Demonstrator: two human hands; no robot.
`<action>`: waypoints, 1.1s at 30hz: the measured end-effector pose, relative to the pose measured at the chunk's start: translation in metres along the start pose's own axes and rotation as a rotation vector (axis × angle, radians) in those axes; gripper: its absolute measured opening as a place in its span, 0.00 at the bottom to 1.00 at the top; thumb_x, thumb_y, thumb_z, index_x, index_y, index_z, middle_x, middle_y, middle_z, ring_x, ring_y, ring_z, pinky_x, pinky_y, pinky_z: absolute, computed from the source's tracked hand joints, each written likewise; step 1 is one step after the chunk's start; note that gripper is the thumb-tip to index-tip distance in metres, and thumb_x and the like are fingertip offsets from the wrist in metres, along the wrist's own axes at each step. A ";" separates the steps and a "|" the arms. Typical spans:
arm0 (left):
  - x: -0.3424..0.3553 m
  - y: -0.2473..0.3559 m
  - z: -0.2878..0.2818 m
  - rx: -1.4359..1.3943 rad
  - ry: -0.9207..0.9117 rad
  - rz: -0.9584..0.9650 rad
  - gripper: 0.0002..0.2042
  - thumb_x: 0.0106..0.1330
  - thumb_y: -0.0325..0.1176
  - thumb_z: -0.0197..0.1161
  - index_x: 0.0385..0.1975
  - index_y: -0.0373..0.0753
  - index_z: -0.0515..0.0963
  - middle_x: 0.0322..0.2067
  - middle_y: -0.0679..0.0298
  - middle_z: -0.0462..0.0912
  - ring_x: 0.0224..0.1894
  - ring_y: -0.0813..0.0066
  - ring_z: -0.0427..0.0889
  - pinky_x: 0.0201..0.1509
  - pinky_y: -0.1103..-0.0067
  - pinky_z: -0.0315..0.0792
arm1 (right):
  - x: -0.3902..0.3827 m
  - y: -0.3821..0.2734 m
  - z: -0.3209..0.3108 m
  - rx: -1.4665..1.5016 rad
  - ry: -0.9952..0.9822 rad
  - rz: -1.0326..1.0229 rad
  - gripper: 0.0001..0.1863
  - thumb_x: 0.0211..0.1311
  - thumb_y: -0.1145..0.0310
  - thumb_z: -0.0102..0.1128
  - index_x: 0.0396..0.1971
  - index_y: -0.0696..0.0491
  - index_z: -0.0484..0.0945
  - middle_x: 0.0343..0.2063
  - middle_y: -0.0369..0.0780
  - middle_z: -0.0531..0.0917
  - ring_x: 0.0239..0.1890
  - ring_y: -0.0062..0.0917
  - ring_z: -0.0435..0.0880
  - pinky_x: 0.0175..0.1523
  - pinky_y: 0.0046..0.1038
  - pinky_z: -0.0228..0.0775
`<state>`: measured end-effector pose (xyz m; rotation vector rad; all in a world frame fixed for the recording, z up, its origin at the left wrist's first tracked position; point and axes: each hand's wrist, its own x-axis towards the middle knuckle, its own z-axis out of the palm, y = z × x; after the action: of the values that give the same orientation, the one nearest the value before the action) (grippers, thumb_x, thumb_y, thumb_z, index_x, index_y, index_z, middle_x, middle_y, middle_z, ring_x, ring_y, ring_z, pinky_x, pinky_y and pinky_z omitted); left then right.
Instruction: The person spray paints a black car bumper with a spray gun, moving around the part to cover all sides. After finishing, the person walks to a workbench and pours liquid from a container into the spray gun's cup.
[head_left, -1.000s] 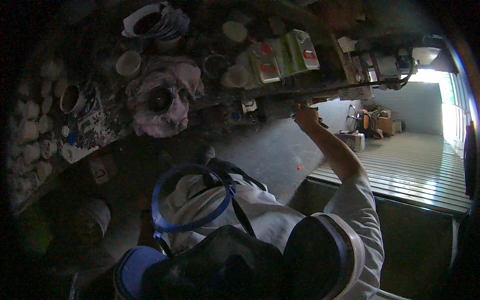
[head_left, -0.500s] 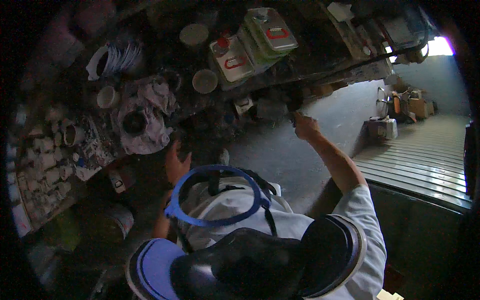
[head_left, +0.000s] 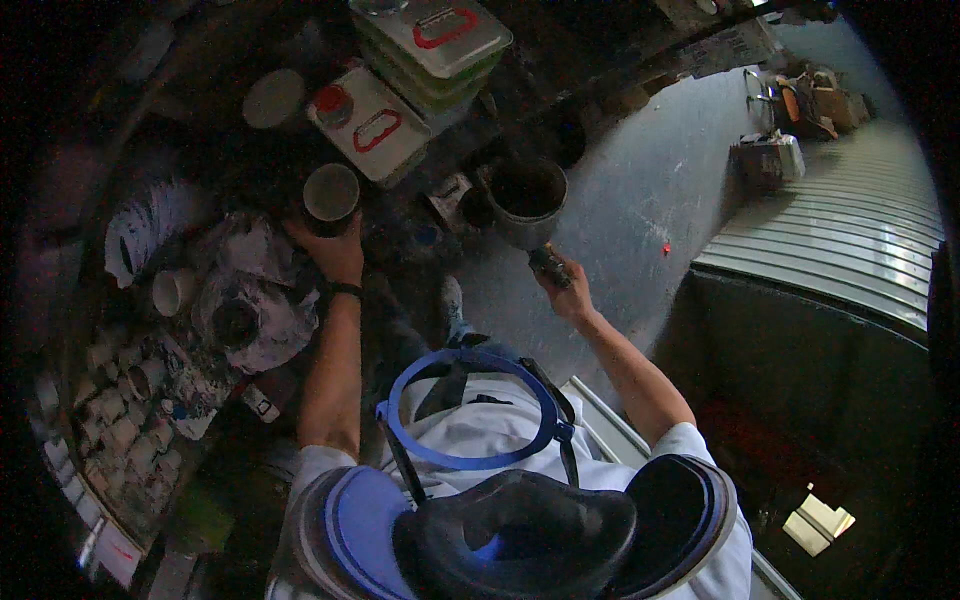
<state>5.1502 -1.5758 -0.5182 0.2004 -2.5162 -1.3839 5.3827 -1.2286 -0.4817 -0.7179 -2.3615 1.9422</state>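
My left hand (head_left: 338,245) is closed around a small round cup (head_left: 332,193) at the edge of the cluttered bench. The cup is upright with a pale inside. My right hand (head_left: 566,292) grips the dark handle of what looks like a spray gun (head_left: 528,205), with a wide, open, round cup on top. The cup's inside is dark, and I cannot tell what is in it. Between the two hands lies a small box-like thing (head_left: 452,200) with a pale label. Two rectangular metal cans, one with a red cap (head_left: 330,104), stand just beyond.
A second metal can (head_left: 450,45) stands farther back, with a round lid (head_left: 273,98) at its left. On the left are crumpled plastic (head_left: 255,300), a white cup (head_left: 174,292) and several stained cups. A respirator (head_left: 515,520) and blue ring (head_left: 470,462) hang below me. Boxes (head_left: 835,100) sit far right.
My left hand has moved forward and taken hold of the small cup. My right hand has come left and nearer, bringing the spray gun into plain view. The whole view has shifted.
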 end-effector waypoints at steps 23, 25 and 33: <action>-0.041 0.114 -0.074 -0.150 -0.210 0.040 0.55 0.44 0.32 0.84 0.70 0.37 0.50 0.66 0.51 0.64 0.68 0.54 0.66 0.71 0.60 0.63 | 0.035 -0.018 0.047 -0.120 -0.089 -0.378 0.32 0.50 0.69 0.63 0.60 0.52 0.73 0.49 0.51 0.83 0.50 0.50 0.83 0.53 0.39 0.75; -0.051 0.134 -0.080 -0.169 -0.223 -0.014 0.54 0.45 0.30 0.84 0.70 0.38 0.50 0.65 0.52 0.64 0.67 0.54 0.67 0.71 0.60 0.62 | 0.034 -0.015 0.049 -0.124 -0.064 -0.394 0.32 0.50 0.69 0.63 0.60 0.53 0.72 0.48 0.52 0.83 0.49 0.52 0.83 0.52 0.39 0.75; -0.045 0.211 -0.086 -0.211 -0.367 0.255 0.52 0.42 0.23 0.80 0.68 0.39 0.52 0.65 0.53 0.62 0.67 0.58 0.66 0.71 0.62 0.64 | 0.020 -0.006 0.050 -0.121 -0.048 -0.373 0.33 0.49 0.70 0.64 0.61 0.57 0.72 0.47 0.55 0.82 0.49 0.53 0.82 0.50 0.39 0.76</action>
<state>5.2196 -1.5213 -0.3032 -0.4388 -2.5260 -1.6846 5.3481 -1.2690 -0.4933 -0.2093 -2.4386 1.6914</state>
